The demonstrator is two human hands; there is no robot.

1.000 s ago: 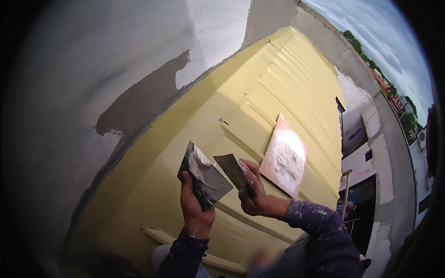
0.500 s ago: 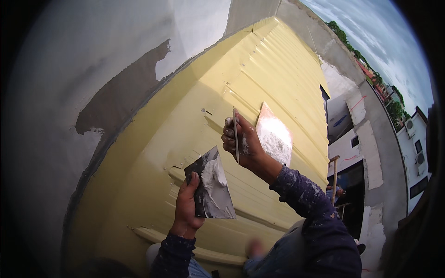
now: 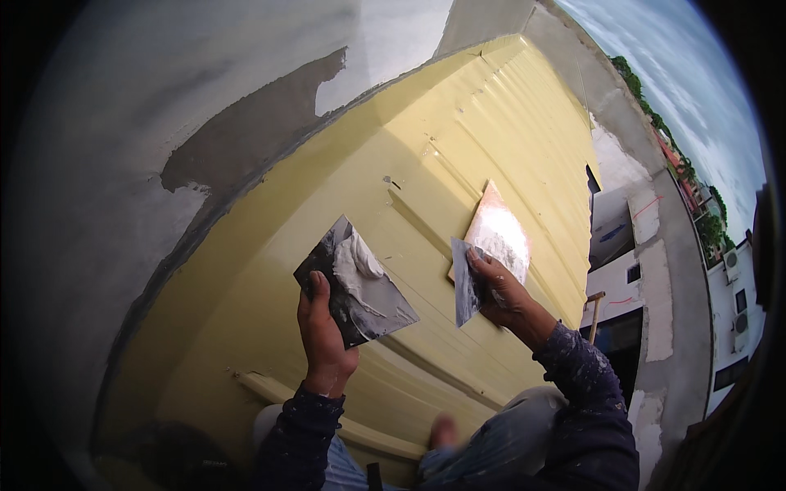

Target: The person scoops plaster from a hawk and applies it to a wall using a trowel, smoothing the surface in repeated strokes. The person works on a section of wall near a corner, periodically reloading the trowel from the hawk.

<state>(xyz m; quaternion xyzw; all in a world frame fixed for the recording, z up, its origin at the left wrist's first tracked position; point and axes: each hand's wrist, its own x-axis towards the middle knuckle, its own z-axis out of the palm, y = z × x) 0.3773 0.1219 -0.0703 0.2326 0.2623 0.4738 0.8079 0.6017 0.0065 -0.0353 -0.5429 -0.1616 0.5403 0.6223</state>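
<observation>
My left hand (image 3: 326, 335) grips a dark square plate (image 3: 385, 315) by its near left edge, thumb on top. A lump of white putty (image 3: 355, 263) lies smeared across that plate. Off to the right, my right hand (image 3: 509, 293) is closed around a thin, flat metal scraper blade (image 3: 467, 282), its broad face turned toward me. Beyond the right hand, a board (image 3: 489, 204) bearing more white putty rests on the yellow ribbed roof sheet. The right hand and blade cover part of that board.
The yellow metal roof (image 3: 442, 184) slopes away under me, with raised ribs. Along the left stands a grey wall (image 3: 106, 164) with a darker unpainted patch (image 3: 254, 123). Past the roof's right edge are a lower building (image 3: 729, 311) and a wooden pole (image 3: 595, 315).
My right hand has moved right and down, turning the scraper from edge-on to face-on. The left hand has shifted the putty plate slightly up and left and tilted it. The view has shifted too.
</observation>
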